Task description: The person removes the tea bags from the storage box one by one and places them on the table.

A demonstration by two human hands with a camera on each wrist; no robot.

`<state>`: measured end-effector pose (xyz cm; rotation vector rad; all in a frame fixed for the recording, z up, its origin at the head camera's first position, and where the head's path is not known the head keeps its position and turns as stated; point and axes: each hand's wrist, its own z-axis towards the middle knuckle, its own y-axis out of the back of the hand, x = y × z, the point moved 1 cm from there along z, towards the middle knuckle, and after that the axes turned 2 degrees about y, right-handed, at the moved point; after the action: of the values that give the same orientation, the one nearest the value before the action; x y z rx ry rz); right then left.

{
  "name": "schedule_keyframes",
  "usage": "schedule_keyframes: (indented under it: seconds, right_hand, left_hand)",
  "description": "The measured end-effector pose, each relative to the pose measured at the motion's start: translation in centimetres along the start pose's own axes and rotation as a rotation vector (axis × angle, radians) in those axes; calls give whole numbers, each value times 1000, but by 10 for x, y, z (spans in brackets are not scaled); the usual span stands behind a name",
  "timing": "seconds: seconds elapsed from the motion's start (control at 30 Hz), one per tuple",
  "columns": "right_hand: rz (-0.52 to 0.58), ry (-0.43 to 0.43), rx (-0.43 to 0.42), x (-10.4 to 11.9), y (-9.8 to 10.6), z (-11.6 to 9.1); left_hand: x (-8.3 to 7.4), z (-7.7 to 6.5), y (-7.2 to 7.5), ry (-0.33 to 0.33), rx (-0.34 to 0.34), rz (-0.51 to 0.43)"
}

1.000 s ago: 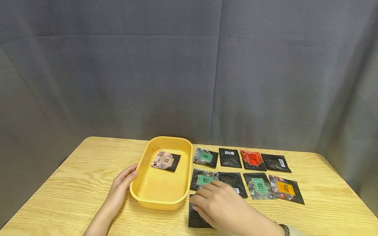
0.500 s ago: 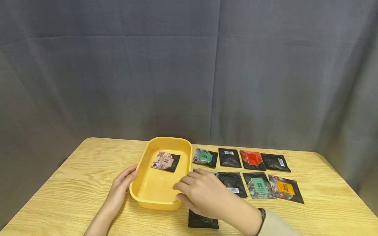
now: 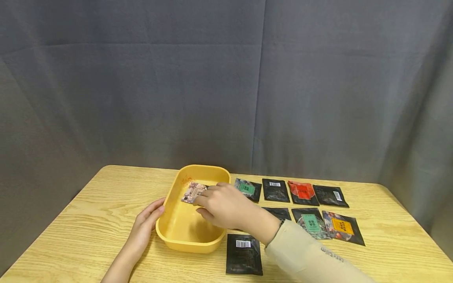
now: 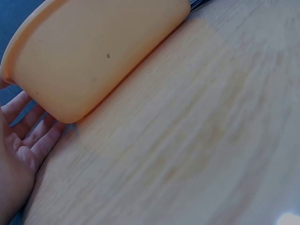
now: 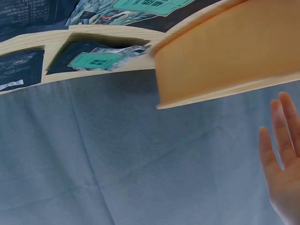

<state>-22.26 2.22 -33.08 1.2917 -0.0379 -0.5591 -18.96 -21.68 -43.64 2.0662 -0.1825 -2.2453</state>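
A yellow plastic bin (image 3: pixel 189 244) stands on the table, with a pink-labelled sachet (image 3: pixel 192 192) lying inside. My left hand (image 3: pixel 144 224) rests along the bin's left side, thumb near the rim and fingers extended against the outer wall in the left wrist view. My right hand (image 3: pixel 226 204) reaches over the bin's right rim, its fingertips overlapping the sachet in the head view. Fairly straight fingers (image 5: pixel 281 136) with nothing between them show in the right wrist view. The right hand and sleeve partly cover the sachet in the bin and some sachets on the table.
Right of the bin, a back row holds a green-labelled sachet (image 3: pixel 247 188), a red sachet (image 3: pixel 303 192) and black ones. A nearer row includes an orange-labelled sachet (image 3: pixel 342 228). One black sachet (image 3: pixel 244 255) lies at the front. A grey curtain (image 3: pixel 226 86) hangs behind.
My right hand has moved from the front black sachet up and left, over the bin to the pink-labelled sachet. The front sachet is uncovered. My left hand stays in place.
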Motion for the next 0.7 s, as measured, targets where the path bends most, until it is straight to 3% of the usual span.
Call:
schedule_keyframes:
  seconds: [0.2,0.37,0.57,0.7]
  right_hand:
    - [89,-48,46,-16,-6,16]
    - [83,-96,138,-24,-12,31]
    - [60,-194,368,-26,-27,45]
    - [102,-299,499,-30,-36,50]
  left_hand:
    - [2,1,0,-5,2,2]
    - [1,1,1,4,-1,7]
    - [0,1,1,-1,1,7]
    - [-1,1,0,-3,6,6]
